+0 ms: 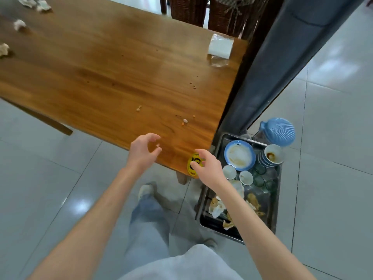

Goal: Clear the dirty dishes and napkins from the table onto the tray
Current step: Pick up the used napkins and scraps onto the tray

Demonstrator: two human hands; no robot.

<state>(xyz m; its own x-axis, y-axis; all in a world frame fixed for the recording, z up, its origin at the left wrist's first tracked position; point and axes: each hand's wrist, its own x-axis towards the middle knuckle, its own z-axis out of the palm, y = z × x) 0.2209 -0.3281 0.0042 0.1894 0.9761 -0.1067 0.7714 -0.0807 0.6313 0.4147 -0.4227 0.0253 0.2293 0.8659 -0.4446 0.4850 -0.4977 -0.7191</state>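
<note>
The metal tray sits low beside the wooden table, at its near right corner. It holds a blue-rimmed dirty plate, a stack of bowls, two small white cups, green glasses and soiled napkins. Several crumpled napkins lie at the table's far left. My left hand hovers over the table's near edge, fingers loosely curled and holding nothing. My right hand hangs over the table corner, next to the tray, also empty.
A pack of white napkins in clear wrap lies at the table's far right corner. Food crumbs dot the table. A yellow round sticker marks the near corner. A blue shell-shaped dish stands behind the tray. Wicker chairs and a grey post stand beyond.
</note>
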